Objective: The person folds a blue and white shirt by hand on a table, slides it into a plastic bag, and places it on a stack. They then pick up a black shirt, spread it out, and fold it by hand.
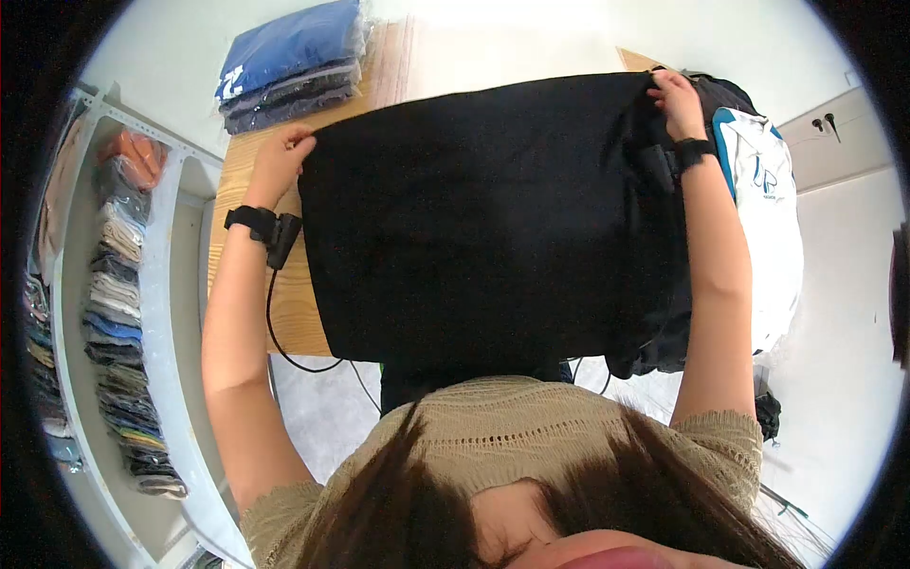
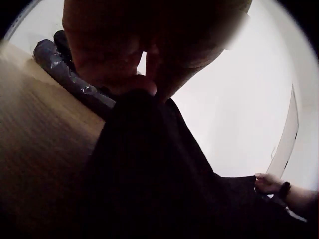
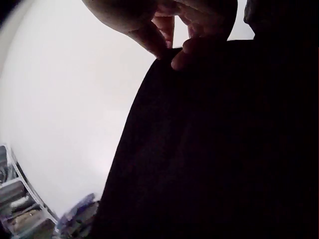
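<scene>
A wide black cloth (image 1: 483, 218) is stretched between both hands over the wooden table. The left hand (image 1: 280, 164) pinches its far left corner; in the left wrist view that hand (image 2: 144, 55) is dark, with the cloth (image 2: 149, 169) hanging from its fingertips. At the far right corner the right hand (image 1: 679, 102) pinches the cloth edge. The right wrist view shows the thumb and fingers of this hand (image 3: 174, 30) closed on the top edge of the cloth (image 3: 199, 139).
Bagged folded garments, blue on top (image 1: 289, 57), lie at the table's back left. A white and teal garment (image 1: 758, 190) and dark items are piled at the right. Shelves of folded clothes (image 1: 123, 332) stand at the left. The wooden tabletop (image 1: 294, 318) shows beside the cloth.
</scene>
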The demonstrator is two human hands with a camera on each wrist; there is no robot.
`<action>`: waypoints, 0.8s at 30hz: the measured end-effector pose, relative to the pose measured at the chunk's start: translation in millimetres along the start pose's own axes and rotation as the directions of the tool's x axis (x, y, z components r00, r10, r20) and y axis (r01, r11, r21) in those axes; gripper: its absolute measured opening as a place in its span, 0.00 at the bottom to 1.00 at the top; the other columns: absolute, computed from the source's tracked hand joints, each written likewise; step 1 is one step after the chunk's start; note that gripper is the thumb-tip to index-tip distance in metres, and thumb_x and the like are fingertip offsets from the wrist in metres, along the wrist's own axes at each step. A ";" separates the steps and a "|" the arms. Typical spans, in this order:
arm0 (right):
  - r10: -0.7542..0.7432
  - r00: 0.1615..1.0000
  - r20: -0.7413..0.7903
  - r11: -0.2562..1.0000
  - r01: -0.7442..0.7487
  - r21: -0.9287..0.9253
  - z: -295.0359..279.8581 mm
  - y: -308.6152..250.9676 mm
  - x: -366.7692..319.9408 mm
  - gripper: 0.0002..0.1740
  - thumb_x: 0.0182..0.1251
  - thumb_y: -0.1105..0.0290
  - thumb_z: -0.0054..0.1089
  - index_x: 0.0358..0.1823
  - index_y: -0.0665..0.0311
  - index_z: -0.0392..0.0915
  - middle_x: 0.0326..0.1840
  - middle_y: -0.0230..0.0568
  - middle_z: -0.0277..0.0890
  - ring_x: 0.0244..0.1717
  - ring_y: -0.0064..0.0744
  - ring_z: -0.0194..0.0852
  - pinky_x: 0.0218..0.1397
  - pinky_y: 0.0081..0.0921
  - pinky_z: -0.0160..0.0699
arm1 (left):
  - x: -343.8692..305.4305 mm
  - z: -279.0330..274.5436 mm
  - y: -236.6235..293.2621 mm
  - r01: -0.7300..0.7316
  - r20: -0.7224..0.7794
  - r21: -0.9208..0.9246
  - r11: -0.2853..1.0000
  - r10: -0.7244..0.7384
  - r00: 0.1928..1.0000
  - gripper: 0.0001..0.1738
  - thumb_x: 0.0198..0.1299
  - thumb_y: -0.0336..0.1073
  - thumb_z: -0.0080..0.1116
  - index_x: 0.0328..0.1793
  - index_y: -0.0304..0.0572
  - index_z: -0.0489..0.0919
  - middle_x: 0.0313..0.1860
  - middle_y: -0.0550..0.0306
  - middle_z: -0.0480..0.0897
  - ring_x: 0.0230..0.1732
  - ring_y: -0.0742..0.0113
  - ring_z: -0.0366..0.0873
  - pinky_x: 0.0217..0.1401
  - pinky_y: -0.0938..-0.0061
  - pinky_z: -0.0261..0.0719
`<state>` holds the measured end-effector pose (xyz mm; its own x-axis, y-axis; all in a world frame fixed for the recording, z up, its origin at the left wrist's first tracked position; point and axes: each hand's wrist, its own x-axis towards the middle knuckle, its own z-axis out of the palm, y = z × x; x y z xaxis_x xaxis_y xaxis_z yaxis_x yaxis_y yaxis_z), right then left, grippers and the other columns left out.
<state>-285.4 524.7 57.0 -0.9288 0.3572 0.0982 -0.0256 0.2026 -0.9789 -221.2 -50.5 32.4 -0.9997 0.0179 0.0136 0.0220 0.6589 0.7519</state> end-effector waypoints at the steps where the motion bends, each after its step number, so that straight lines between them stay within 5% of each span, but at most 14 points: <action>1: -0.077 0.997 0.030 0.995 0.075 0.065 -6.2 -10.3 -8.7 0.07 0.64 0.70 0.53 0.39 0.65 0.76 0.36 0.31 0.75 0.33 0.21 0.71 0.38 0.17 0.67 | -4.2 -0.9 5.3 -0.067 -0.046 -0.030 0.997 0.066 0.997 0.11 0.59 0.37 0.55 0.44 0.38 0.79 0.31 0.62 0.79 0.23 0.79 0.70 0.28 0.83 0.68; 6: -0.218 0.937 0.273 0.952 0.143 0.270 -51.5 -46.7 -72.0 0.07 0.65 0.72 0.52 0.41 0.66 0.76 0.48 0.35 0.74 0.44 0.20 0.69 0.50 0.17 0.66 | -26.0 -11.5 24.3 -0.128 -0.033 -0.252 0.959 0.124 0.992 0.08 0.61 0.34 0.50 0.41 0.40 0.78 0.35 0.62 0.80 0.28 0.77 0.73 0.32 0.82 0.70; 8: -0.032 0.907 0.420 0.996 0.064 -0.063 -60.6 -65.6 -117.0 0.08 0.65 0.72 0.52 0.41 0.67 0.76 0.49 0.35 0.74 0.47 0.21 0.69 0.53 0.17 0.65 | -37.6 -11.3 21.4 -0.060 0.056 -0.256 0.965 0.077 0.995 0.09 0.61 0.34 0.51 0.41 0.38 0.77 0.36 0.61 0.80 0.33 0.76 0.76 0.37 0.82 0.72; 11: 0.181 0.728 0.661 0.890 0.165 -0.425 -82.3 -64.1 -148.4 0.11 0.63 0.71 0.55 0.46 0.66 0.75 0.49 0.34 0.74 0.48 0.21 0.70 0.53 0.18 0.66 | -48.3 -5.3 6.9 0.004 0.118 -0.225 0.974 0.023 0.993 0.11 0.60 0.35 0.52 0.44 0.37 0.77 0.37 0.60 0.80 0.37 0.74 0.77 0.41 0.80 0.73; 14: 0.291 0.815 0.502 0.809 0.071 -0.583 -90.6 -56.6 -164.0 0.14 0.60 0.71 0.59 0.48 0.66 0.75 0.45 0.31 0.76 0.45 0.20 0.70 0.51 0.18 0.67 | -57.4 -0.6 15.0 0.096 0.125 -0.251 0.963 -0.066 0.990 0.14 0.59 0.34 0.52 0.49 0.36 0.77 0.38 0.59 0.79 0.39 0.73 0.76 0.43 0.79 0.73; 17: 0.250 0.834 0.492 0.861 0.041 -0.508 -99.7 -47.9 -160.8 0.15 0.60 0.70 0.59 0.47 0.66 0.76 0.43 0.30 0.76 0.44 0.19 0.70 0.50 0.17 0.67 | -52.5 9.5 6.0 0.196 0.114 -0.322 0.926 -0.167 0.979 0.17 0.57 0.36 0.55 0.50 0.34 0.76 0.37 0.58 0.79 0.36 0.72 0.76 0.39 0.79 0.74; 20: 0.190 0.899 0.395 0.837 0.062 -0.543 -105.5 -41.2 -153.3 0.14 0.60 0.70 0.58 0.47 0.65 0.75 0.41 0.31 0.76 0.42 0.20 0.72 0.46 0.17 0.68 | -47.3 3.6 0.1 0.158 0.089 -0.027 0.987 -0.155 0.984 0.20 0.53 0.40 0.60 0.48 0.33 0.76 0.31 0.58 0.79 0.28 0.73 0.74 0.29 0.79 0.72; 22: 0.120 0.938 0.325 0.787 0.110 -0.608 -107.9 -42.9 -146.1 0.12 0.61 0.68 0.57 0.45 0.64 0.77 0.38 0.29 0.77 0.40 0.18 0.72 0.44 0.15 0.69 | -53.9 6.8 -12.4 -0.048 0.013 0.171 0.984 0.047 0.999 0.15 0.51 0.41 0.61 0.36 0.34 0.78 0.26 0.56 0.78 0.26 0.68 0.74 0.29 0.73 0.71; 24: 0.132 0.970 0.206 0.836 0.003 -0.549 -102.8 -53.2 -142.9 0.11 0.62 0.67 0.56 0.44 0.62 0.78 0.38 0.29 0.77 0.37 0.17 0.73 0.40 0.14 0.69 | -71.5 3.6 -5.4 -0.021 0.076 0.262 0.965 0.002 0.997 0.16 0.51 0.43 0.62 0.28 0.33 0.77 0.19 0.53 0.76 0.23 0.65 0.73 0.28 0.70 0.70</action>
<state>-113.3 556.6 113.5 -0.9801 0.1854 -0.0711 0.1791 0.6710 -0.7195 -149.8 -52.6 25.0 -0.9965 0.0759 -0.0352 0.0439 0.8324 0.5525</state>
